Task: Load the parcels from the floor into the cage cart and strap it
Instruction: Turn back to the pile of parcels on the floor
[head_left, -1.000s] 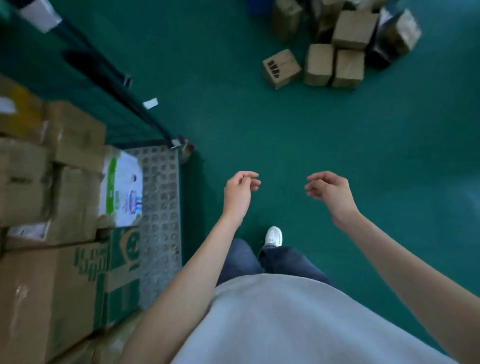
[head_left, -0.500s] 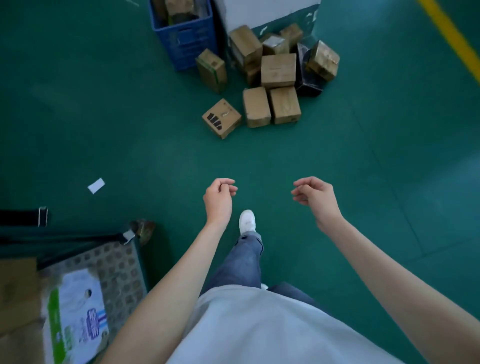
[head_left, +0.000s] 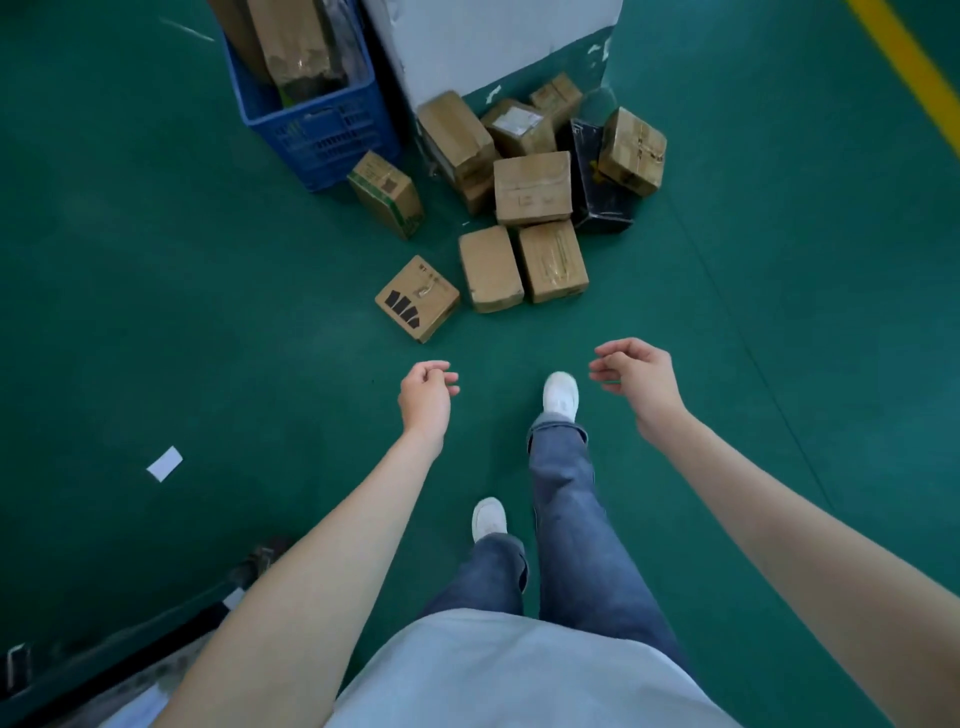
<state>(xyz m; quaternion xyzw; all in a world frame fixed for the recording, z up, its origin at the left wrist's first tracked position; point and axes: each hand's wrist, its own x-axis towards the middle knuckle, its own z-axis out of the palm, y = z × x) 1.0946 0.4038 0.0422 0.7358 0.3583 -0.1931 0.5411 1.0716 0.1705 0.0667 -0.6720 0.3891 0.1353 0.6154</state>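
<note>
Several brown cardboard parcels (head_left: 532, 187) lie in a heap on the green floor ahead, against a white pillar. The nearest one, a box with black marks (head_left: 417, 298), sits apart at the heap's front left. A black parcel (head_left: 597, 182) is wedged among them. My left hand (head_left: 426, 397) and my right hand (head_left: 636, 376) hang in front of me above the floor, fingers loosely curled, holding nothing, short of the heap. Only a corner of the cage cart (head_left: 130, 639) with its caster shows at the bottom left.
A blue plastic crate (head_left: 317, 130) with tall packages stands left of the white pillar (head_left: 493, 41). A white paper scrap (head_left: 164, 463) lies on the floor at left. A yellow line (head_left: 904, 57) runs along the floor at top right. My feet step on open green floor.
My view has swung away from the loaded cart toward the parcel heap, which is now closer. I have stepped forward. Both hands stay empty and loosely curled.
</note>
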